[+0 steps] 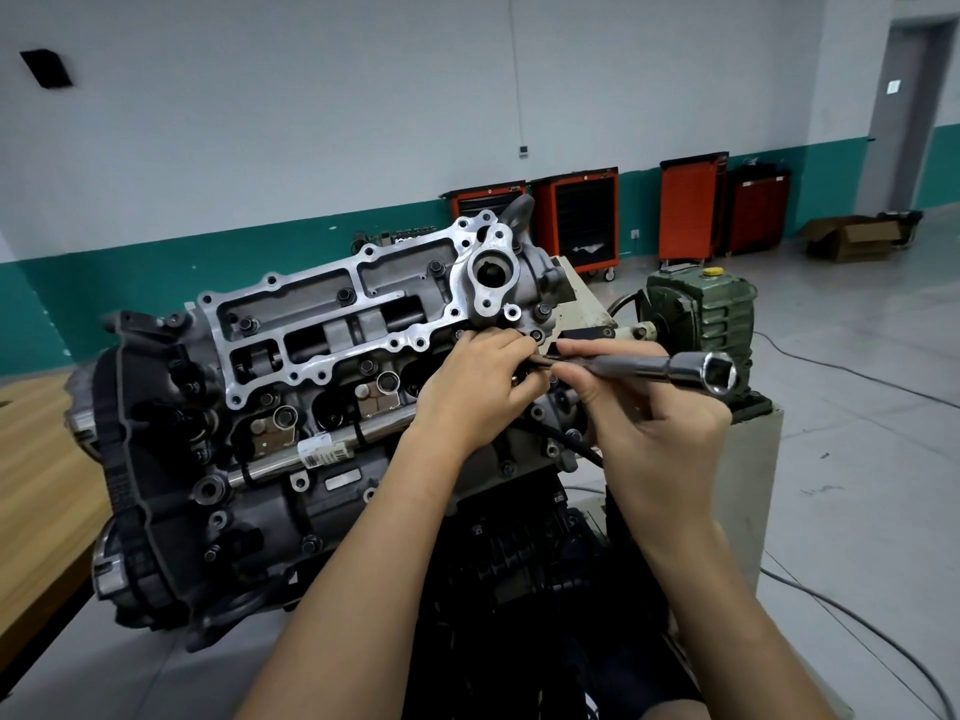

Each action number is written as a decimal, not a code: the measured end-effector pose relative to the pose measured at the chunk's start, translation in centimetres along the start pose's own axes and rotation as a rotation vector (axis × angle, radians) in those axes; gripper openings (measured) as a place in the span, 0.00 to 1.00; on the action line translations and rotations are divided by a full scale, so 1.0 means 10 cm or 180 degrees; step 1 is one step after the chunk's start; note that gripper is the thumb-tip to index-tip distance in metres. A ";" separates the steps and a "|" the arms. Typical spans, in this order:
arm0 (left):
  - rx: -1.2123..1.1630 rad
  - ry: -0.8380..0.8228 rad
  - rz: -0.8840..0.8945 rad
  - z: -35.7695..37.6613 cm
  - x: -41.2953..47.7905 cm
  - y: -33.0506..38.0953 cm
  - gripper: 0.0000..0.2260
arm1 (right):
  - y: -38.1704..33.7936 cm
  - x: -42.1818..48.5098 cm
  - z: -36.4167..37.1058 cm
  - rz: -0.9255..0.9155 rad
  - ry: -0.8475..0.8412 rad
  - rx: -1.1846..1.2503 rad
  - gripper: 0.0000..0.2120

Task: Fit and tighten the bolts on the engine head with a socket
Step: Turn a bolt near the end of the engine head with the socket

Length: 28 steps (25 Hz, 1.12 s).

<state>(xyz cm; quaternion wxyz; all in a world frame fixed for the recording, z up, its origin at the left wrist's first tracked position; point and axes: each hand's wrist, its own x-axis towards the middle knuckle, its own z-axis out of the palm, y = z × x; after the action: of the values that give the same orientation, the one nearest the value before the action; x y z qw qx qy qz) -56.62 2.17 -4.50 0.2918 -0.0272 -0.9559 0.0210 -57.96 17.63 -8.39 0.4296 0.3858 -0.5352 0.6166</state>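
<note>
The engine head (332,324) lies tilted on a stand in the middle of the view, its silver upper frame carrying several dark bolts (345,296). My left hand (478,387) rests on the head's right end, fingers curled around a thin dark shaft, apparently a bolt, mostly hidden. My right hand (654,418) grips the steel socket wrench (670,368) by its shaft, just right of the left hand. The wrench's open hexagonal socket end (719,374) points right, towards me, away from the engine.
A green gearbox (701,314) sits on the stand right behind the wrench. A wooden table (36,459) lies at left. Red tool carts (582,220) line the far wall, a cardboard box (852,236) lies on the floor, and cables (831,371) trail across it.
</note>
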 end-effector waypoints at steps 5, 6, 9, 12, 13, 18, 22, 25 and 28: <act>-0.0061 0.0003 0.0008 -0.01 -0.01 0.00 0.19 | -0.03 -0.06 0.02 0.0074 -0.0408 0.0205 0.08; -0.0059 -0.0001 0.0003 -0.01 -0.01 0.00 0.19 | -0.03 -0.05 0.02 0.0015 -0.0405 0.0169 0.08; -0.0083 -0.0001 -0.0009 -0.02 -0.02 0.01 0.20 | -0.02 0.00 0.02 -0.0016 -0.0124 -0.0012 0.08; -0.0040 -0.0061 -0.0013 -0.03 -0.01 0.01 0.25 | -0.07 -0.02 0.01 0.0172 -0.0113 0.0162 0.09; -0.0041 -0.0068 -0.0021 -0.03 -0.01 0.00 0.24 | -0.08 -0.03 0.01 0.0136 -0.0193 0.0109 0.08; -0.0127 0.0025 -0.0055 -0.01 -0.01 -0.01 0.10 | -0.06 0.01 0.00 -0.0124 -0.0192 -0.0126 0.07; -0.0113 0.0029 -0.0006 -0.01 -0.02 -0.01 0.06 | -0.06 -0.01 -0.03 0.0099 -0.0055 0.0073 0.09; -0.0094 -0.0021 -0.0033 -0.02 -0.02 -0.01 0.14 | -0.05 -0.05 0.00 0.0009 -0.0396 0.0072 0.08; -0.0066 -0.0057 -0.0051 -0.03 -0.02 0.01 0.17 | 0.00 -0.01 0.01 -0.0157 -0.0279 -0.0085 0.07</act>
<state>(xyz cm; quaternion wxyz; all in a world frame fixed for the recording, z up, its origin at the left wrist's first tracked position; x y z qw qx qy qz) -56.29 2.30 -4.35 0.2830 -0.0224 -0.9588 0.0091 -57.97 17.49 -8.44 0.4260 0.4197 -0.5520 0.5812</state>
